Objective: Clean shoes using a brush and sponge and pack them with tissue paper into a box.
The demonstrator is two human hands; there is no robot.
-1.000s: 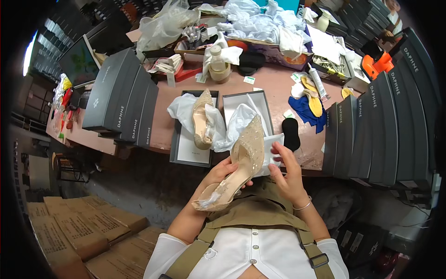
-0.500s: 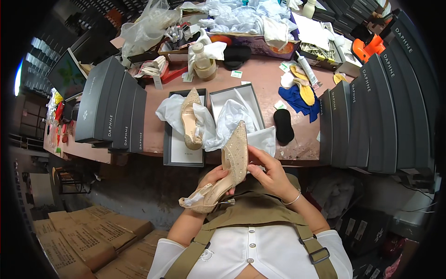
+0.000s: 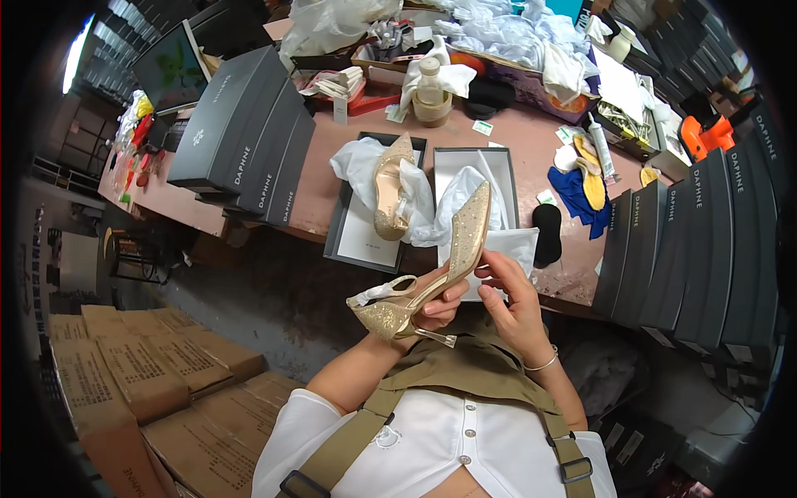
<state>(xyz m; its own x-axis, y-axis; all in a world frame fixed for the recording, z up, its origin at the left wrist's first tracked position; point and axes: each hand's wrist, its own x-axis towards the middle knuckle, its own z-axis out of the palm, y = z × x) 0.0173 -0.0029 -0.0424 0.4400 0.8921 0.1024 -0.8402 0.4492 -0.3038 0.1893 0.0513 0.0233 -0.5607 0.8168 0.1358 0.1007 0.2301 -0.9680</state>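
The left hand (image 3: 440,305) is wrapping its fingers around the middle of a glittery gold, pointed-toe slingback shoe (image 3: 466,232), which is tilting with its toe away from the body and its slender heel jutting out below; the right hand (image 3: 516,305) is hovering just beside the front half, thumb and fingers partly spread, gripping nothing, though whether a fingertip is touching the shoe one cannot tell; just beyond the hands, a flat white sheet (image 3: 519,242) is lying on the pinkish-brown surface (image 3: 531,149); ahead and to their left, a matching gold shoe (image 3: 387,183) is resting in an open dark grey cardboard shoebox (image 3: 334,242), with crumpled white tissue paper (image 3: 357,170) spilling beside it; ahead and to their right, a black oval pad (image 3: 547,232) is lying near a crumpled blue cloth (image 3: 569,189); farther ahead, a pale, capped bottle (image 3: 429,83) is standing.
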